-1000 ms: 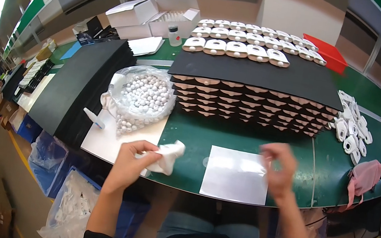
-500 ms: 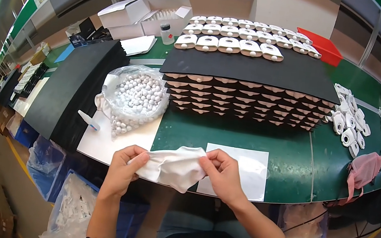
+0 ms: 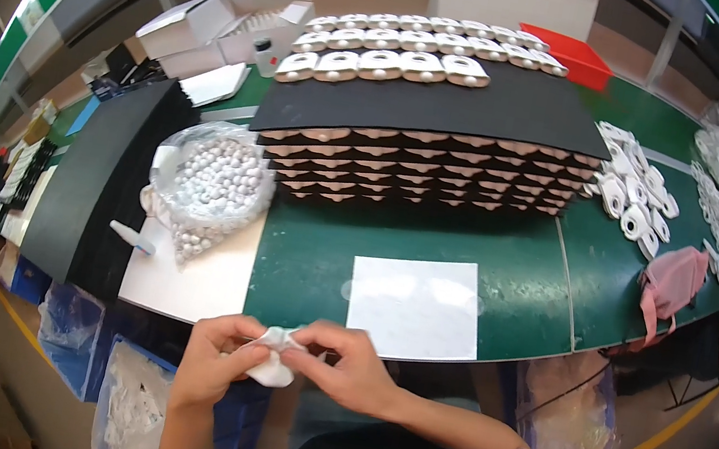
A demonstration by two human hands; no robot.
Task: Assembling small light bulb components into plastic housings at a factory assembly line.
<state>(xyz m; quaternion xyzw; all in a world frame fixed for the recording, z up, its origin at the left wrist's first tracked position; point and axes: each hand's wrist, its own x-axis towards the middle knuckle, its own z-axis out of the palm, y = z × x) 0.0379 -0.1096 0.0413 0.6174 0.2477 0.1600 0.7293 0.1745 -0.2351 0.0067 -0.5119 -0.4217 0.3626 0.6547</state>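
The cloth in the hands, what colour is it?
The cloth is white; you can see it best in the head view.

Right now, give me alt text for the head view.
A person's left hand and right hand pinch a soft white piece. On the green table beyond: a white sheet, a bag of white balls, and stacked black boards topped with white parts.

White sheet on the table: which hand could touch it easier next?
Probably the right hand: it looks nearer to the white sheet, while the left hand is farther over to the left. Both hands are pinching the white cloth, so the right might need to let go first.
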